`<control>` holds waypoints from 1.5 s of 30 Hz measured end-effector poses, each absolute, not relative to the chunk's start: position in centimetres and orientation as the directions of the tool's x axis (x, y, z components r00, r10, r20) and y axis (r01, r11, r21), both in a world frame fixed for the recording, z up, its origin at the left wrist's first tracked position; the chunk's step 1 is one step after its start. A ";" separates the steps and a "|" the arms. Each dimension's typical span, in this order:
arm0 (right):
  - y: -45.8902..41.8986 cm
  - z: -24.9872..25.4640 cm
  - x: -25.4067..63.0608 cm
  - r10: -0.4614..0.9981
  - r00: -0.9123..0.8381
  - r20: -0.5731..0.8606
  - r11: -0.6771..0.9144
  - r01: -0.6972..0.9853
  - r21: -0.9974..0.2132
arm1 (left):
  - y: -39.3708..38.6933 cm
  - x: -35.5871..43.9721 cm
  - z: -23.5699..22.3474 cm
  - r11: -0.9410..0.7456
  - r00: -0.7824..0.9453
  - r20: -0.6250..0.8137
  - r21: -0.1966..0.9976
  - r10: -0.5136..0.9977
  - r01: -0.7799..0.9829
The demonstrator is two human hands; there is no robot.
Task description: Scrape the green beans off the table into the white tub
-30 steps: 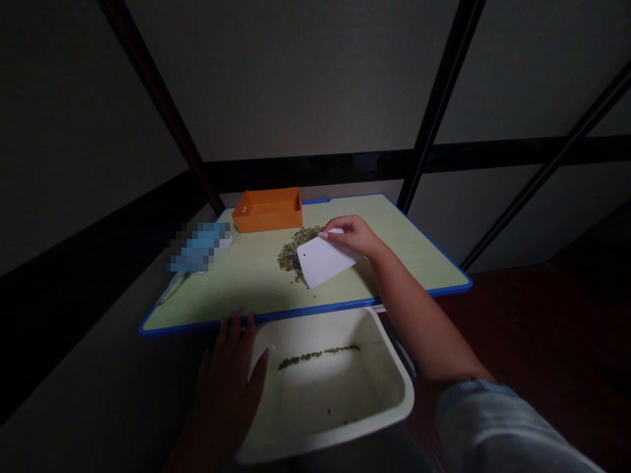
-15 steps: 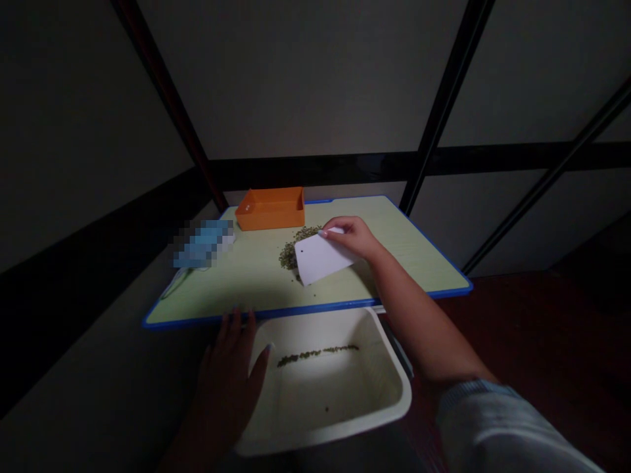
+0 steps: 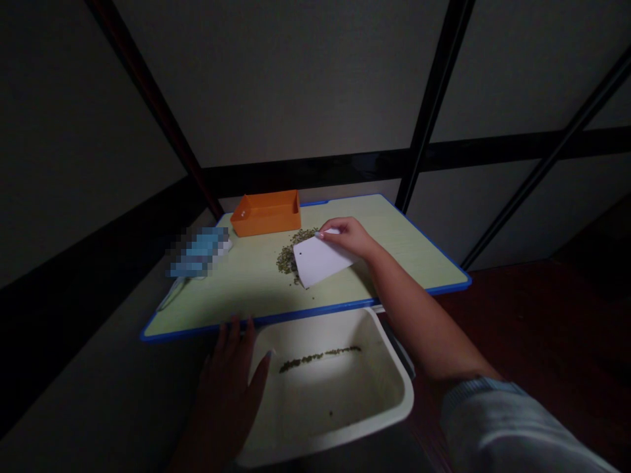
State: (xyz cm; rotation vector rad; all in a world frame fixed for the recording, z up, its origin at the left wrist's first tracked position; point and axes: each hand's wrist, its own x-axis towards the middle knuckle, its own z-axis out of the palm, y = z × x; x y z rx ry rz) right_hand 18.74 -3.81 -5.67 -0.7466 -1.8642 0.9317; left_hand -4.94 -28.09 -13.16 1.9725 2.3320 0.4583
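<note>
My right hand (image 3: 348,238) pinches a flat white card (image 3: 323,261) with a small hole near one corner. The card stands tilted over the table, its left edge against a pile of small greenish-brown grains (image 3: 286,259). A white plastic basin (image 3: 340,430) sits below the table's near edge, with a line of the same grains along its inside. At its left side, my left hand (image 3: 231,374) grips the rim, thumb over the inside and fingers along the outer side. Dim light hides part of that hand.
The pale yellow-green table (image 3: 394,243) has a blue edge (image 3: 315,310). An orange open box (image 3: 269,215) stands at the back left. Nearby lies a blurred-out light blue item (image 3: 201,251). Wall panels (image 3: 296,79) rise right behind the table.
The view has shifted slightly. My right hand and the card stay almost in place at the grain pile. My left hand remains on the basin.
</note>
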 end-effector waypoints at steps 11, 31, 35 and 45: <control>-3.6 -6.1 18.8 0.859 -0.409 0.309 0.377 0.094 -0.922 | -27.9 -4.8 -12.6 0.149 -0.187 0.120 0.270 0.975 0.951; -2.8 -6.7 18.7 0.824 -0.480 0.300 0.394 0.107 -0.913 | -28.0 -6.3 -14.8 0.038 -0.095 0.244 0.227 0.965 0.973; -3.0 -6.8 18.7 0.811 -0.513 0.281 0.376 0.089 -0.922 | -27.9 -6.6 -15.1 0.021 -0.070 0.257 0.190 0.964 0.982; -3.6 -6.6 18.7 0.811 -0.570 0.136 0.242 0.115 -0.963 | -27.7 -6.1 -14.6 0.054 -0.101 0.272 0.175 0.957 0.983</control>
